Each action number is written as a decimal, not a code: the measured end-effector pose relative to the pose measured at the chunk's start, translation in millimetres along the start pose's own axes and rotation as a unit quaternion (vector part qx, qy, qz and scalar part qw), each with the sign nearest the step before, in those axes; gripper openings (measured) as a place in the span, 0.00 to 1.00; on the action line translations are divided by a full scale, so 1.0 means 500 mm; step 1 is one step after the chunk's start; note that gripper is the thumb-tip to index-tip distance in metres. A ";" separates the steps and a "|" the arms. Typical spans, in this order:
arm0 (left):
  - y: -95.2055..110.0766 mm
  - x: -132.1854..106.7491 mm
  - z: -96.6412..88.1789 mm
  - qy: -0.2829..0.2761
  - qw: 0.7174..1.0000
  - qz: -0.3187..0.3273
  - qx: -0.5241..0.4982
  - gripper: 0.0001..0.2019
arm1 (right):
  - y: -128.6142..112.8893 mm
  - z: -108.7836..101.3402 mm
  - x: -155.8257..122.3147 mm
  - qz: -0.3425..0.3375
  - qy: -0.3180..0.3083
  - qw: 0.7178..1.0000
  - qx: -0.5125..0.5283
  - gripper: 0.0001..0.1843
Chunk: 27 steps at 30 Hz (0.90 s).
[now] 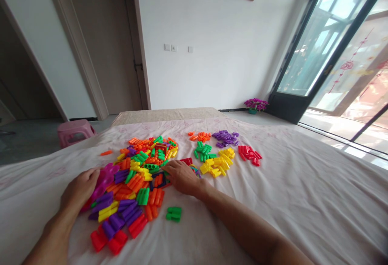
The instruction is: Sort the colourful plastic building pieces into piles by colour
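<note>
A mixed heap of bullet-shaped plastic building pieces point(127, 182) in orange, green, yellow, purple and red lies on the cloth in front of me. At its left edge my left hand point(81, 186) has its fingers closed on a magenta scalloped plastic piece point(104, 182). My right hand point(181, 177) reaches in at the heap's right side, palm down, fingers bent together beside green pieces point(150, 167); what its fingertips hold, if anything, is hidden. A dark blue square frame piece point(154, 184) lies just left of that hand. Nearer me, a green piece point(173, 214) rests apart from the heap.
Sorted by colour beyond my right hand are orange point(200, 136), purple point(226, 137), green point(203, 151), yellow point(218, 162) and red pieces point(249, 154). A wrinkled pale cloth point(273, 208) covers the surface. A pink stool point(75, 133) stands past its left edge.
</note>
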<state>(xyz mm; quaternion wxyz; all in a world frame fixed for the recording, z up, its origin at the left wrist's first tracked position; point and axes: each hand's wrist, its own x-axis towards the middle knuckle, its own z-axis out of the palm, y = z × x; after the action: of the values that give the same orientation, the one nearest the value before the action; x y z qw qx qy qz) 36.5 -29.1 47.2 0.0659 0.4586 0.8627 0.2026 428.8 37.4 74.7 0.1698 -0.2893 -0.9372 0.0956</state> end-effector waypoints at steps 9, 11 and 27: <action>0.003 -0.003 -0.004 -0.003 1.000 -0.007 -0.003 0.29 | 0.021 -0.007 -0.008 0.005 0.027 0.999 0.019 0.19; 0.003 -0.003 -0.005 -0.008 1.000 -0.009 -0.004 0.29 | 0.034 -0.017 -0.007 0.040 0.061 0.997 0.027 0.18; -0.007 0.009 0.009 -0.009 1.000 -0.004 -0.002 0.30 | 0.117 -0.079 -0.027 0.166 0.188 0.968 -0.030 0.20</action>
<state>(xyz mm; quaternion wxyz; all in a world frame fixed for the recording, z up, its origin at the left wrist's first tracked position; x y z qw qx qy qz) 32.6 -26.1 41.9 0.0750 0.4567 0.8637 0.1999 483.8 80.4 91.7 0.3162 -0.4582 -0.8298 0.0381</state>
